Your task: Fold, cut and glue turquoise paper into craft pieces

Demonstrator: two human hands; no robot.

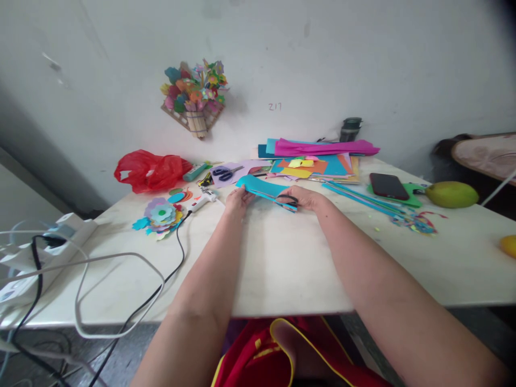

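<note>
A bright blue strip of paper or craft foam (262,186) is held up over the middle of the table. Its left end is pinched in my left hand (241,200), fingers closed on it. My right hand (303,199) grips a pair of dark-handled scissors (288,201) at the strip's right end. The blades lie along the strip's lower edge, mostly hidden by the blue sheet, so how far apart they are does not show. A white hot glue gun (203,199) lies left of my left hand, near a stack of coloured paper flowers (162,213).
Behind are a second pair of scissors (227,172), a red plastic bag (151,169) and piled coloured sheets (310,166). On the right lie thin strips (358,198), a phone (388,186) and a mango (452,194). Cables and a power strip (72,242) crowd the left edge.
</note>
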